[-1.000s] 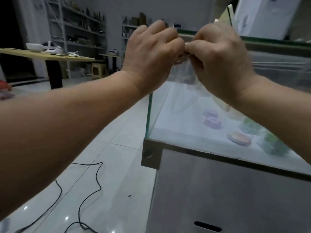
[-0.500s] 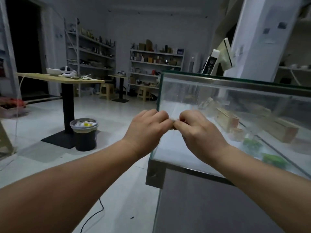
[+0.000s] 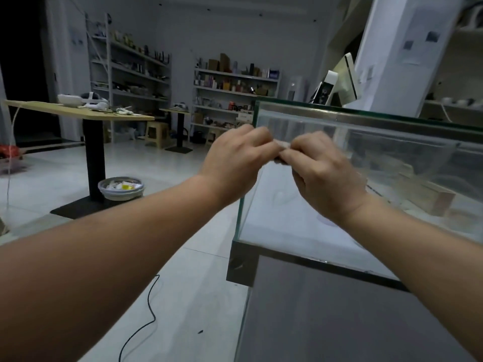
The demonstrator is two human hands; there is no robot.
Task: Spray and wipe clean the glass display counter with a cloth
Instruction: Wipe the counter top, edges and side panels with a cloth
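Head view, from the left: a wooden table (image 3: pixel 78 111) with white gear on top stands on a black post; a bin (image 3: pixel 121 189) sits on the floor beside its foot; a black cable (image 3: pixel 146 317) trails over the tiles; shelves (image 3: pixel 235 92) line the far wall; the left hand (image 3: pixel 235 163), fingers curled, pinches one end of a small pale cloth (image 3: pixel 282 145); the cloth is held between both hands in front of the left end of the glass counter (image 3: pixel 379 114), and whether it touches the pane cannot be told; the right hand (image 3: pixel 324 176) pinches its other end with curled fingers; inside the counter, further right, lies a wooden box (image 3: pixel 431 199).
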